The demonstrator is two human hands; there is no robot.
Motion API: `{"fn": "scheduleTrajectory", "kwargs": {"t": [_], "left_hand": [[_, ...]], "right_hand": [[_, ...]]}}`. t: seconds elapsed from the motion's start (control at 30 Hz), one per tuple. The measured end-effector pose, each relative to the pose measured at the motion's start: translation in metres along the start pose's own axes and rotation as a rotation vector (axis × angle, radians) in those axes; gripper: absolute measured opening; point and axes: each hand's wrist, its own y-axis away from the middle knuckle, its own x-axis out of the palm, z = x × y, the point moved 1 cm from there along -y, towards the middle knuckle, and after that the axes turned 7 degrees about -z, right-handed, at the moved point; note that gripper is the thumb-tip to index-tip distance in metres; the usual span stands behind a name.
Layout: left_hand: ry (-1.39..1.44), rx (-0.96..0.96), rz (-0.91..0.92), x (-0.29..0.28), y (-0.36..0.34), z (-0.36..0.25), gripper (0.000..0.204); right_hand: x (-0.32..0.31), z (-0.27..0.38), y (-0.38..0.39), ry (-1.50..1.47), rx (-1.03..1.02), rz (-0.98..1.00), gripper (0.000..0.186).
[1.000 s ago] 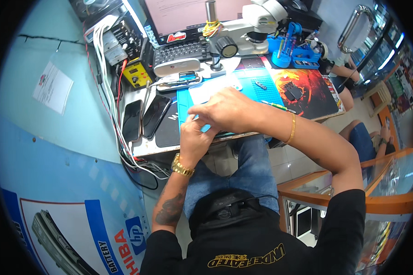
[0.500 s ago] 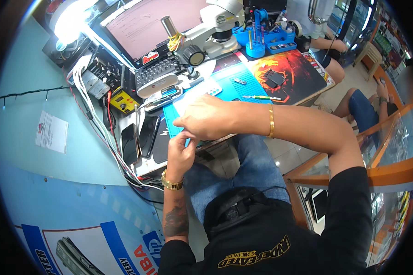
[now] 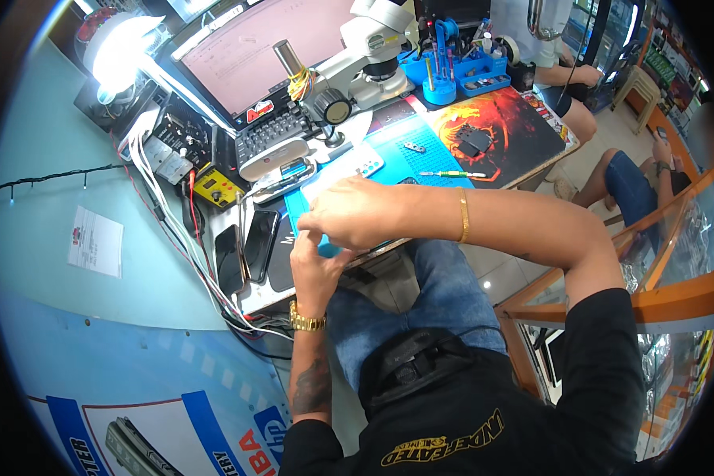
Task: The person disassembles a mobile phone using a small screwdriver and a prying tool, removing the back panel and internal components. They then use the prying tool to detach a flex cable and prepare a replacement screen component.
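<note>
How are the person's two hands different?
The left hand has a chunky gold watch at its wrist; the right hand has a slim gold bracelet farther up its arm. The left hand is nearer the person's body; the right hand reaches farther over the blue mat. Both are bare and close together.
</note>
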Motion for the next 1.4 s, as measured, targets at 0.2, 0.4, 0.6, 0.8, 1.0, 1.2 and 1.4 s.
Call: {"fn": "scheduleTrajectory", "kwargs": {"t": [0.2, 0.4, 0.6, 0.8, 1.0, 1.2, 1.4], "left_hand": [[-0.185, 0.02, 0.201, -0.004, 0.023, 0.017, 0.023], [-0.198, 0.081, 0.083, 0.002, 0.028, 0.014, 0.017], [-0.19, 0.09, 0.041, 0.005, 0.031, 0.01, 0.014], [-0.17, 0.094, 0.01, 0.008, 0.032, 0.004, 0.011], [-0.261, 0.146, 0.036, 0.007, 0.032, -0.002, 0.01], [-0.347, 0.202, 0.095, 0.007, 0.027, -0.005, 0.006], [-0.402, 0.396, 0.204, -0.001, 0.023, 0.004, 0.005]], "right_hand": [[-0.001, -0.003, 0.0, -0.07, 0.04, 0.075, 0.043], [0.001, -0.01, 0.004, -0.047, 0.045, 0.051, 0.041], [-0.002, -0.007, 0.009, -0.01, 0.087, 0.055, 0.031], [0.005, -0.015, 0.02, -0.069, -0.061, -0.238, 0.032], [-0.016, -0.016, 0.021, -0.139, 0.103, -0.201, 0.031], [-0.013, -0.015, 0.026, -0.069, 0.095, -0.151, 0.031], [-0.014, -0.019, 0.028, -0.024, 0.073, -0.215, 0.034]]}}
